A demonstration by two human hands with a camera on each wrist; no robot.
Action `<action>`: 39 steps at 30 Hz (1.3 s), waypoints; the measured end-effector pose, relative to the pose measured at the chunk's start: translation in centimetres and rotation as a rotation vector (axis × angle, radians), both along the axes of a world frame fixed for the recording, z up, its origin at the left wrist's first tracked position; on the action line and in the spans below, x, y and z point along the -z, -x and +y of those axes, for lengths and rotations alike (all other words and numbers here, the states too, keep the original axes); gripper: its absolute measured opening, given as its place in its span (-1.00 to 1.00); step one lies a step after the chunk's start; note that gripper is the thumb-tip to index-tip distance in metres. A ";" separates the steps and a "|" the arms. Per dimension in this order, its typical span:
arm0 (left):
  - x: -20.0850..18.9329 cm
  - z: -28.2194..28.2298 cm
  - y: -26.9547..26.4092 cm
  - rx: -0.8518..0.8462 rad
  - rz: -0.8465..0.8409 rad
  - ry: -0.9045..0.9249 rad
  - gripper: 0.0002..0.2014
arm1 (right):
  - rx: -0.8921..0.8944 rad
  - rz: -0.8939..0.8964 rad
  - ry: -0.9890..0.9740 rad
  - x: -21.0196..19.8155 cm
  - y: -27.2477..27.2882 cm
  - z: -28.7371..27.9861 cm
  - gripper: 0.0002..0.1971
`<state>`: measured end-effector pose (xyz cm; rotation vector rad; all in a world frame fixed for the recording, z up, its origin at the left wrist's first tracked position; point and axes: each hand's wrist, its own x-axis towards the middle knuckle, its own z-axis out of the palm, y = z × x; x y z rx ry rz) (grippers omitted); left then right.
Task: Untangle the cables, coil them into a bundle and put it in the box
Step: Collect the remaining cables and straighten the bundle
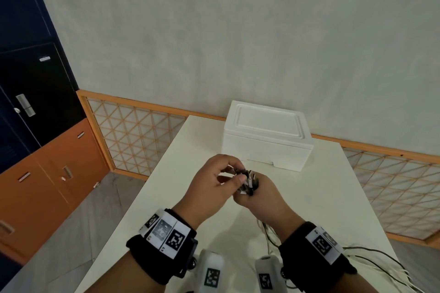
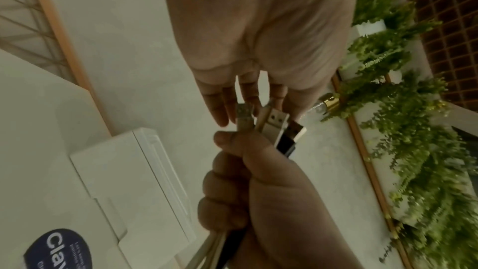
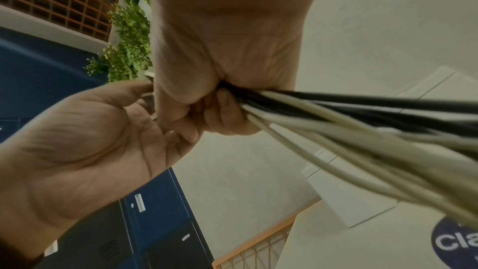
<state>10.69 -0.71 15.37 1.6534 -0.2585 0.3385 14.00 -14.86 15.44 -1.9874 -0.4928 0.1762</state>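
Your right hand [image 1: 259, 194] is fisted around a sheaf of black and white cables [image 3: 362, 122], all four fingers and the thumb curled tight on them just below their plug ends [image 2: 274, 126], which stick up together out of the top of the fist. Your left hand [image 1: 212, 185] is at those plugs: the head view shows the thumb and forefinger closing on one of them, while the left wrist view shows the other fingers [image 2: 220, 107] fairly straight and only slightly parted behind the connectors (whether the pinch has actually landed I cannot tell).

The rest of the cables trail down from the fist and spread loosely over the white table [image 1: 181, 197] toward its near right edge, so nothing is coiled yet. You seem to be at the evening-up stage, getting the ends level before winding. Next you likely need to keep the right fist firm and use the left hand to draw the loose lengths into loops. The white foam box [image 1: 266, 143] sits just beyond your hands with its lid on, so it must be opened before the bundle goes in.
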 end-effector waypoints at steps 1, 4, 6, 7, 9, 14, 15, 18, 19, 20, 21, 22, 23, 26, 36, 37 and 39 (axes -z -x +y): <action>0.1 0.0 0.1 0.008 0.012 -0.009 -0.79 | 0.002 0.002 0.019 0.0 0.1 0.1 -0.83; 0.0 -0.9 0.3 0.046 0.060 0.002 -0.64 | -0.055 -0.095 0.115 -0.2 0.5 0.7 -0.79; 0.2 -1.9 -0.1 -0.147 -0.042 -0.178 -0.74 | -0.118 -0.234 0.202 -0.6 0.7 1.4 -0.87; 0.3 -2.2 -0.3 -0.239 -0.092 -0.244 -0.75 | -0.123 -0.288 0.267 -1.0 0.8 1.7 -0.85; 0.4 -2.4 -0.6 -0.333 -0.185 -0.344 -0.71 | -0.109 -0.288 0.342 -1.6 0.7 1.9 -0.83; 0.5 -1.8 -0.7 -0.229 -0.117 -0.131 -0.64 | -0.078 -0.293 0.376 -2.0 1.0 1.5 -0.87; 0.8 -1.5 -0.8 -0.105 -0.025 0.076 -0.40 | -0.038 -0.233 0.308 -2.0 0.8 1.2 -0.91; 2.6 -0.8 -0.8 0.256 0.223 0.398 0.09 | 0.002 0.049 0.037 -2.1 0.4 0.3 -0.83; 2.7 -0.7 -0.7 0.343 0.282 0.377 0.07 | -0.033 0.098 0.016 -2.1 0.3 0.2 -0.89; 2.6 -0.7 -0.6 0.415 0.330 0.328 0.03 | -0.091 0.155 0.017 -2.3 0.5 0.0 -0.92; 2.3 -0.7 -0.6 0.467 0.354 0.271 -0.02 | -0.148 0.204 0.017 -2.4 0.6 -0.1 -0.93; 1.8 -0.7 -0.5 0.510 0.359 0.222 -0.05 | -0.207 0.290 -0.022 -2.5 0.7 -0.1 -0.94; 1.4 -0.5 -0.6 0.549 0.351 0.189 -0.07 | -0.253 0.387 -0.077 -2.4 0.8 -0.2 -0.96; -0.3 0.0 -0.8 0.729 0.297 0.069 -0.12 | -0.388 0.626 -0.138 -2.3 1.1 -0.6 -0.72; 0.6 -1.3 -0.7 0.629 0.301 0.327 -0.76 | -0.394 0.775 -0.268 -2.2 1.5 -0.7 -0.81; 0.7 -1.4 -0.7 0.556 0.320 0.382 -0.83 | -0.376 0.734 -0.237 -1.8 1.4 -0.6 -0.89; 1.0 -1.2 -1.1 0.360 0.350 0.558 -0.91 | -0.312 0.571 -0.112 -0.9 1.2 -0.5 -0.85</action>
